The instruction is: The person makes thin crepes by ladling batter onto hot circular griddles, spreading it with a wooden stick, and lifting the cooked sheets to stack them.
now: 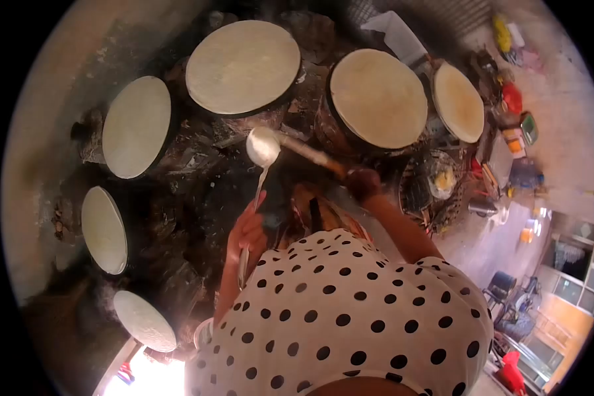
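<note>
1. Rounds of pale, thin layer cover all six pans I can see: lower left [145, 321], left [104, 231], upper left [137, 127], top [243, 68], upper right [379, 99] and far right [459, 102].
2. Spreading looks done on every one; the two on the right show tan patches, so I judge them furthest along, while the left ones look paler and seem to need more heat.
3. Left hand [247, 231] has its fingers curled round the handle of a ladle [264, 146], whose pale-filled bowl sits just below the top pan.
4. Right hand [363, 183] looks closed round a wooden-handled stick [310, 154], though shadow hides the fingers; its far end meets the bowl in view, and I can't tell if they touch.
5. Dark rims edge the pans, with narrow gaps between neighbours; the top rim lies near the ladle.
6. Most room for moving lies left of the ladle, inside the arc of pans; on the right, a wire basket [408, 191] crowds the forearm.
</note>
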Motion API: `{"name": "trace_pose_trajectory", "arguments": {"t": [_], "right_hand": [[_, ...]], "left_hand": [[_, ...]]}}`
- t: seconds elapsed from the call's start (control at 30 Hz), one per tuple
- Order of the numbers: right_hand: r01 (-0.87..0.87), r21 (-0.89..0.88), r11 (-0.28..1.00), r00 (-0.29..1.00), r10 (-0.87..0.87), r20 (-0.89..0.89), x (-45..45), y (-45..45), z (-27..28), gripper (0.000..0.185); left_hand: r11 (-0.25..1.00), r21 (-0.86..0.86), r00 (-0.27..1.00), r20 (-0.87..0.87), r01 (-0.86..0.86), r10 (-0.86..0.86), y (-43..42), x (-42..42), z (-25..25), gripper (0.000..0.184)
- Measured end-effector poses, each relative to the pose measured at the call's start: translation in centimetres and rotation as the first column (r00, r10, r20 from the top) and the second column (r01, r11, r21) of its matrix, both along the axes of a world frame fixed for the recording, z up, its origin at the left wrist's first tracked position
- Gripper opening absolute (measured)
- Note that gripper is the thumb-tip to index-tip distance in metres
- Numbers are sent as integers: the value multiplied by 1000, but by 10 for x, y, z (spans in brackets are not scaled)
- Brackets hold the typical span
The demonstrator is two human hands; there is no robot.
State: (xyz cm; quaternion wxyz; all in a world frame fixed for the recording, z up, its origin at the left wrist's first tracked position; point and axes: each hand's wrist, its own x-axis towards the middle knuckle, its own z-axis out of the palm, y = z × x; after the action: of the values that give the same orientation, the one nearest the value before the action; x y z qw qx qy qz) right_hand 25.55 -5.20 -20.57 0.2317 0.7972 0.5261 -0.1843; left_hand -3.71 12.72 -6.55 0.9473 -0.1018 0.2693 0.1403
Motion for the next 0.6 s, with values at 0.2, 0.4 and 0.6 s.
{"name": "trace_pose_trajectory", "arguments": {"t": [0.2, 0.4, 0.6], "right_hand": [[269, 698, 664, 941, -335, -43, 75, 7, 13, 34], [266, 510, 818, 963, -249, -103, 121, 4, 12, 33], [88, 616, 783, 996, -82, -37, 143, 8, 53, 25]], "left_hand": [[661, 635, 889, -443, 400, -113, -39, 10, 33, 45], [787, 514, 850, -526, 341, -25, -62, 34, 3, 40], [893, 403, 883, -469, 199, 15, -108, 52, 2, 37]]}}
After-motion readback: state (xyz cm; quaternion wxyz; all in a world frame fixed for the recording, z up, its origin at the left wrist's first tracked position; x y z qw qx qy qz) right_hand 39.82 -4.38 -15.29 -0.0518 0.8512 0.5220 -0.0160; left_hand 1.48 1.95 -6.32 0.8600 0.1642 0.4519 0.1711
